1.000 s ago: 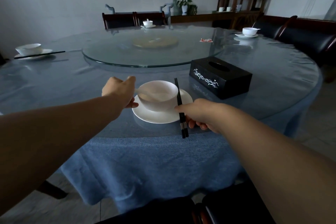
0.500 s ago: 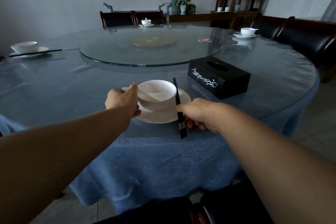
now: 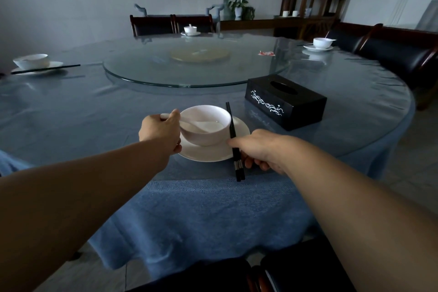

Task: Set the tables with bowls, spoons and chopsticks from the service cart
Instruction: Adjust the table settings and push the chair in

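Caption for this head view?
Left hand holds the spoon in a white bowl; right hand holds black chopsticks beside it.

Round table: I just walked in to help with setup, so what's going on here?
A person is laying a place at the near edge of the table. The left hand pinches the handle of a spoon that lies in a white bowl on a plate. The right hand grips black chopsticks lying across the plate's right rim. Further round stand three other bowls, on the left, far side and right.
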Action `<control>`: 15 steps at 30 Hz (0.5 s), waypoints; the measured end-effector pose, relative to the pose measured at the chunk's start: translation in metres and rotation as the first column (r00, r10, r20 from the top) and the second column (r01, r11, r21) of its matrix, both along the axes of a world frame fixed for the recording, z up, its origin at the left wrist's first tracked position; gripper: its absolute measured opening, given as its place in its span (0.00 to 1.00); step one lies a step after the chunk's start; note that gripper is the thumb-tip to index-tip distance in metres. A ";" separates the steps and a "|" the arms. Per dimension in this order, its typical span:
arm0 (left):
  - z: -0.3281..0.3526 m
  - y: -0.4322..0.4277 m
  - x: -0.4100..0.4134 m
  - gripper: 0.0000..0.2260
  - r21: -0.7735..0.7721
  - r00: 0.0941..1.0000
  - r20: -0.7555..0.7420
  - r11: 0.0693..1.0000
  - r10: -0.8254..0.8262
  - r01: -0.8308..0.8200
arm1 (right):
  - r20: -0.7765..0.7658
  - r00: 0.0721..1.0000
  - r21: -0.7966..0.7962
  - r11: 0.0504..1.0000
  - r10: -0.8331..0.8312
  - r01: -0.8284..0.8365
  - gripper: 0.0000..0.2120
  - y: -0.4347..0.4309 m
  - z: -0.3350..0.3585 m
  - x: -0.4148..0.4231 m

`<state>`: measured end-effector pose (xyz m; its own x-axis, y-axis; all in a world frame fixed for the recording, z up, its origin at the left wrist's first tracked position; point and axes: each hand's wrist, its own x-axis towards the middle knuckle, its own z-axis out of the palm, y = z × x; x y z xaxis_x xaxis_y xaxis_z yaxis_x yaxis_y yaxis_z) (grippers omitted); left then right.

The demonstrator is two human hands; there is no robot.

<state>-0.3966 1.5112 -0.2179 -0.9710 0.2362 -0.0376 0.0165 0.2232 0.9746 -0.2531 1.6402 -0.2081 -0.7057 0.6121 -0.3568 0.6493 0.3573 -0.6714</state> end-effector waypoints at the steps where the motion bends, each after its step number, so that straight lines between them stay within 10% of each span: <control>1: 0.000 0.000 0.000 0.13 0.002 1.000 0.002 1.000 -0.006 0.006 | 0.000 1.000 0.000 1.000 -0.002 0.002 0.16 0.000 0.000 0.000; 15: -0.009 -0.005 -0.005 0.12 -0.013 1.000 -0.023 1.000 0.021 -0.022 | -0.005 1.000 -0.010 1.000 0.000 0.000 0.16 0.004 -0.005 -0.002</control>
